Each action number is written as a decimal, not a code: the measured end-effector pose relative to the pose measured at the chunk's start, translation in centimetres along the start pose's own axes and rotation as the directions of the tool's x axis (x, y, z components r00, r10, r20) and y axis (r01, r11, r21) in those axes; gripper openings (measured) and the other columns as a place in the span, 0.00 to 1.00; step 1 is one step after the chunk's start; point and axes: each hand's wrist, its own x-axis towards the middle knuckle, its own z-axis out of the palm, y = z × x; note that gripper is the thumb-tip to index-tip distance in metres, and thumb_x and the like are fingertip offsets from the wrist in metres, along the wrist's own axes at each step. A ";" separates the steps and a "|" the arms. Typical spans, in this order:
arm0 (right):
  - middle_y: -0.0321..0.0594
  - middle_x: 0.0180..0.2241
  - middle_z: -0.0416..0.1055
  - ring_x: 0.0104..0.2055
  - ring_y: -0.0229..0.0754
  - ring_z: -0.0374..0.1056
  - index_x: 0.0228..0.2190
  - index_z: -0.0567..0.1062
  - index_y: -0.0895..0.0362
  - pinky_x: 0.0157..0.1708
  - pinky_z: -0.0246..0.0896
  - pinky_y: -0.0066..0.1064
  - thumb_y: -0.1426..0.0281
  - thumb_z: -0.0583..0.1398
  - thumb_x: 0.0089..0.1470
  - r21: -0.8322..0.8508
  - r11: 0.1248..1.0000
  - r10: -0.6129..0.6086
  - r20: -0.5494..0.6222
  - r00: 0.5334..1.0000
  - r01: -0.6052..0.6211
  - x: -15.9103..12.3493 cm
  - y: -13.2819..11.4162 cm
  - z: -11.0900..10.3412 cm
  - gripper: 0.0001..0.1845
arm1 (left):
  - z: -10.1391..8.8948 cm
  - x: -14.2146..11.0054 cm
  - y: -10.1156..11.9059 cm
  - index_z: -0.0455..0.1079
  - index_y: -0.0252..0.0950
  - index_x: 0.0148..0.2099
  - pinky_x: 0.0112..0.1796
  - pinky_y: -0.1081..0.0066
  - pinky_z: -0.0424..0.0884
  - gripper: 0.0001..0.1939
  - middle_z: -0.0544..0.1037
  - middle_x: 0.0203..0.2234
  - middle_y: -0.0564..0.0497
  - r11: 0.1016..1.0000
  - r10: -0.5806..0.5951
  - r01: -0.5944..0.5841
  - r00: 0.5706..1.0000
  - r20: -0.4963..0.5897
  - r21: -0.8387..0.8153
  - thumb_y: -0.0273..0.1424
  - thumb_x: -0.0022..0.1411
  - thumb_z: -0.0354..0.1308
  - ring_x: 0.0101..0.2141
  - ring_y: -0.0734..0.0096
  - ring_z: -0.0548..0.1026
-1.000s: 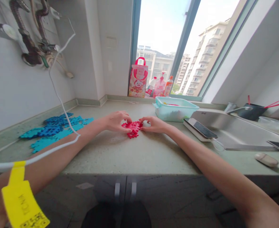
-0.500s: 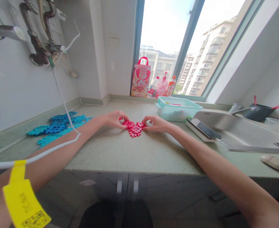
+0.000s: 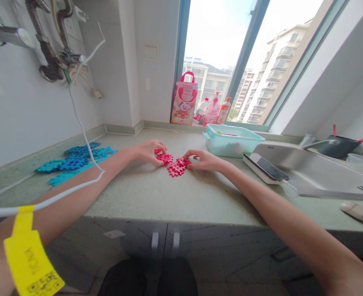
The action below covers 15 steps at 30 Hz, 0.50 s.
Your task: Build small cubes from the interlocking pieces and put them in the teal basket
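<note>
Two small groups of red interlocking plastic pieces lie on the counter between my hands. My left hand [image 3: 150, 152] pinches the left group of red pieces [image 3: 165, 158] between thumb and fingers. My right hand [image 3: 201, 159] has its thumb and fingertips closed on the upper right edge of the other red pieces [image 3: 177, 167], which overlap one another. A narrow gap shows between the two groups. Beyond my left forearm, several blue and turquoise pieces [image 3: 73, 160] of the same notched kind are spread in a loose pile.
A pale turquoise plastic bin [image 3: 235, 142] holding some pieces stands behind my right hand. A phone [image 3: 266, 167] rests on a white box beside the steel sink [image 3: 323, 176]. A white cable [image 3: 70, 193] with a yellow tag crosses my left forearm. Bottles [image 3: 212, 112] line the windowsill.
The red pieces have come apart into two groups. My left hand has drawn its pieces slightly up and left, while my right hand stays nearly in place.
</note>
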 end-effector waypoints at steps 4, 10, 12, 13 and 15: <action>0.40 0.44 0.81 0.47 0.47 0.75 0.43 0.80 0.55 0.51 0.67 0.41 0.61 0.68 0.53 -0.015 0.999 0.039 -0.007 0.999 -0.039 0.0 0.0 -0.2 0.17 | -0.2 0.1 1.2 0.81 0.39 0.46 0.46 0.66 0.71 0.23 0.83 0.43 0.49 0.999 -0.049 0.049 0.998 -0.026 -0.005 0.45 0.50 0.67 0.44 0.59 0.79; 0.39 0.40 0.82 0.42 0.44 0.76 0.44 0.80 0.55 0.46 0.67 0.35 0.62 0.71 0.52 -0.092 0.994 0.059 -0.056 0.997 -0.064 0.0 0.2 -0.4 0.18 | 1.5 1.0 5.6 0.81 0.40 0.43 0.37 0.69 0.69 0.21 0.83 0.33 0.51 0.986 -0.153 0.157 0.987 -0.058 0.064 0.49 0.54 0.65 0.34 0.62 0.79; 0.39 0.40 0.82 0.41 0.43 0.77 0.45 0.80 0.55 0.45 0.67 0.34 0.61 0.71 0.52 -0.131 0.989 0.065 -0.064 0.996 -0.073 0.0 0.3 -0.4 0.20 | 1.9 1.2 7.0 0.81 0.40 0.42 0.33 0.68 0.67 0.24 0.83 0.31 0.50 0.955 -0.254 0.263 0.964 -0.077 0.137 0.54 0.55 0.63 0.33 0.61 0.79; 0.38 0.40 0.82 0.40 0.43 0.77 0.45 0.80 0.55 0.45 0.66 0.33 0.61 0.71 0.52 -0.150 0.986 0.066 -0.063 0.996 -0.075 0.0 0.3 -0.4 0.20 | 2.1 1.3 7.6 0.81 0.40 0.41 0.33 0.68 0.67 0.26 0.83 0.31 0.49 0.939 -0.288 0.299 0.954 -0.084 0.170 0.57 0.55 0.62 0.33 0.60 0.80; 0.38 0.40 0.83 0.40 0.42 0.77 0.45 0.80 0.54 0.44 0.66 0.32 0.62 0.72 0.52 -0.177 0.981 0.066 -0.059 0.996 -0.076 0.1 0.2 -0.4 0.19 | 2.2 1.3 8.6 0.81 0.40 0.41 0.32 0.67 0.66 0.31 0.84 0.33 0.46 0.909 -0.340 0.350 0.937 -0.084 0.225 0.62 0.55 0.59 0.35 0.57 0.80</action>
